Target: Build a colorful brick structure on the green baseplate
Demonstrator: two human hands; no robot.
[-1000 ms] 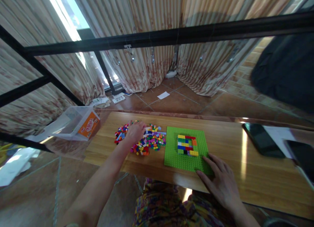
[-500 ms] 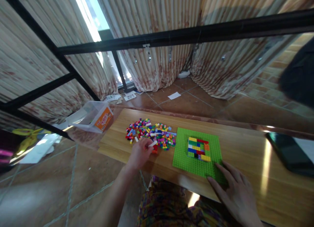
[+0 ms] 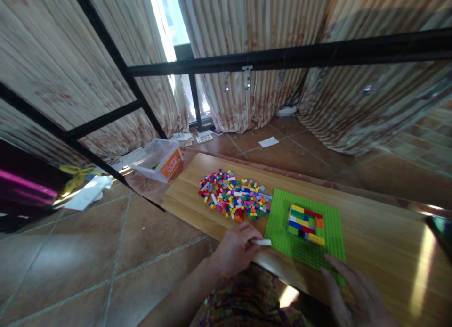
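My left hand (image 3: 237, 249) is closed on a long white toy brick (image 3: 262, 242), over the table's near edge and just left of the green baseplate (image 3: 280, 209). On that plate sits a flat block of joined bricks (image 3: 305, 224) in yellow, blue, red, green, white and orange. My right hand (image 3: 353, 294), a little blurred, has its fingers apart at the plate's near right corner; nothing shows in it. Beyond my left hand, a pile of loose coloured bricks (image 3: 235, 195) spreads over the wooden table.
The wooden table (image 3: 374, 228) runs left to right. A clear plastic bin with an orange label (image 3: 155, 159) stands past its left end. Black metal bars (image 3: 282, 58) cross in front of striped curtains. A dark flat object (image 3: 439, 235) lies at the right edge.
My left hand has moved right and nearer, away from the brick pile, carrying the white brick towards the baseplate. My right hand has shifted slightly. The whole view has turned left.
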